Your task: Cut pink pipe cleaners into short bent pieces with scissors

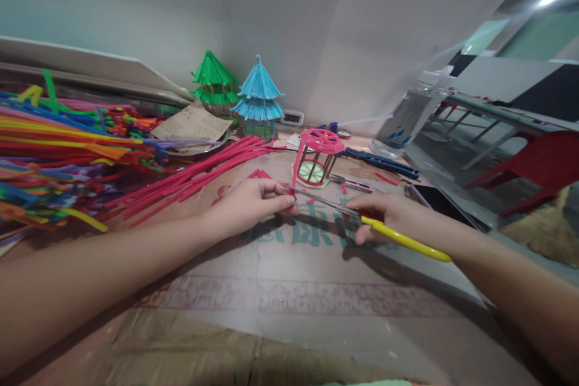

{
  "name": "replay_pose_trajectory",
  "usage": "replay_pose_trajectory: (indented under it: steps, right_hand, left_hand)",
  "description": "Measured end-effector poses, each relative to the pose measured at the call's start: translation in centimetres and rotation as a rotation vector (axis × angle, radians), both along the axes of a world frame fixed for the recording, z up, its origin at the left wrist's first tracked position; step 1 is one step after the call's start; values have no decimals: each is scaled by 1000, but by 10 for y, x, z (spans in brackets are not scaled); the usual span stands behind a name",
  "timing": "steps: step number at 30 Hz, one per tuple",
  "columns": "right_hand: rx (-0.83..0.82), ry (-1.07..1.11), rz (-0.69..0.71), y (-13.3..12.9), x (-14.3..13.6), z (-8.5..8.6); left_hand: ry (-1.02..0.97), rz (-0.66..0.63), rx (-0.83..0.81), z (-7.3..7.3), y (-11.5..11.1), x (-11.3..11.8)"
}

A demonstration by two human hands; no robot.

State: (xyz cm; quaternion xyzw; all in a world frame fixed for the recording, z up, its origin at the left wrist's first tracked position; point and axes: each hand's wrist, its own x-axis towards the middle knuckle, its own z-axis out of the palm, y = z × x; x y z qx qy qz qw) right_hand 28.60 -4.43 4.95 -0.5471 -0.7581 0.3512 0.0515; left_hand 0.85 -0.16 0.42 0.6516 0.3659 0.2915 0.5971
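Okay: left hand closed in pinch on pink strip, mid-surface, just near side of pink-roofed frame. Right hand grips scissors by yellow handle, blades reaching strip. Strip probably light, soft, bendy; best pinched close to blades. Frame looks light, fragile; hold by base.

Looks like a craft workshop, with fuzzy coloured stems heaped at the left edge of a covered table, a green model pagoda and a blue model pagoda near its back edge, and, beyond its right edge, another table and a red plastic chair
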Motion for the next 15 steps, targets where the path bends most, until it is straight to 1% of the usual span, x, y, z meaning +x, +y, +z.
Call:
replay_pose_trajectory:
  steps: [3,5,7,8,10,12,15]
  right_hand:
    - [40,-11,25,0,-1,-2]
    - [31,-7,26,1,-2,-2]
    - [29,-19,24,2,0,-1]
    - [55,-37,28,3,1,1]
    - [170,-67,33,5,5,6]
    - [270,-65,19,6,9,14]
    - [292,-94,28,3,12,25]
  left_hand:
    - [-23,2,-20,-2,1,0]
    - [-45,20,-38,-2,1,1]
    - [-46,37,-34,-3,1,2]
    - [-42,42,-21,-3,0,2]
    - [-28,58,20,-3,-1,2]
    - [3,102,75,-3,0,1]
    - [85,182,205,-3,4,-3]
